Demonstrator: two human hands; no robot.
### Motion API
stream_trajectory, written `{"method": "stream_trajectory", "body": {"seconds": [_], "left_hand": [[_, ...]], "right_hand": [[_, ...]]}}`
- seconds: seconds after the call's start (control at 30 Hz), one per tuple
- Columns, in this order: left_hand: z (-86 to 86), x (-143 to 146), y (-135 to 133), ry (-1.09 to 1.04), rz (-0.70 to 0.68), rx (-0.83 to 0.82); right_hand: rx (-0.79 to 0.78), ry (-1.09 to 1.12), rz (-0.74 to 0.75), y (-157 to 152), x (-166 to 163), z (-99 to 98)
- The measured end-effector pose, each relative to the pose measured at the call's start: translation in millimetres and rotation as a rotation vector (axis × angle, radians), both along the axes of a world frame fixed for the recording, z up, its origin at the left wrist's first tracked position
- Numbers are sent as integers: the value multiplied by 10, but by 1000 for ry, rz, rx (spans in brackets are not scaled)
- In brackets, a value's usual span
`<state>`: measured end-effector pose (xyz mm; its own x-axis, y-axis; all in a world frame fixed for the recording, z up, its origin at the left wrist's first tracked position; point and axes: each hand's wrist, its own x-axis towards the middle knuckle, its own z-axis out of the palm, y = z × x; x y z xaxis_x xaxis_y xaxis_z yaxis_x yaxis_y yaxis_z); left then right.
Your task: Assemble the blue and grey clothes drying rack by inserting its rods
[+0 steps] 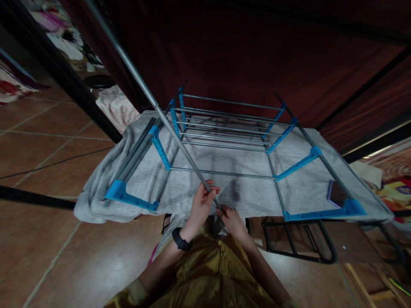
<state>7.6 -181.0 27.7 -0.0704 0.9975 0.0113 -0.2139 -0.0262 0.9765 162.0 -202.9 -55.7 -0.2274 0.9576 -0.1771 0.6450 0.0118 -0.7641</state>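
A long grey metal tube point(180, 143) slants from my lap up to the far left, above a partly assembled rack. My left hand point(203, 199), with a black band on the wrist, is closed round the tube's lower part. Just below it, my right hand point(231, 219) grips the tube's near end; the tip is hidden by the fingers. The rack point(224, 174), grey rods joined by blue plastic brackets point(293, 166), lies on a grey cloth point(205, 201). More tubes point(136, 149) lie at its left, beside a blue corner piece point(130, 197).
The cloth covers a raised surface in front of me. Dark red curtains point(231, 55) hang behind it. A black metal frame post point(67, 77) stands at left, over the tiled floor point(48, 162). At lower right is a black tubular metal frame point(298, 252).
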Motion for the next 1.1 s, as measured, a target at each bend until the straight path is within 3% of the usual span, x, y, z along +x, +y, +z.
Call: {"method": "stream_trajectory", "body": {"seconds": [0.5, 0.7, 1.1], "left_hand": [[-52, 39, -104, 62, -37, 20], [7, -68, -41, 111, -1, 55], [27, -191, 30, 213, 38, 65]], "right_hand": [[-13, 159, 18, -20, -37, 104], [5, 248, 20, -2, 131, -23], [78, 241, -164, 134, 353, 12]]}}
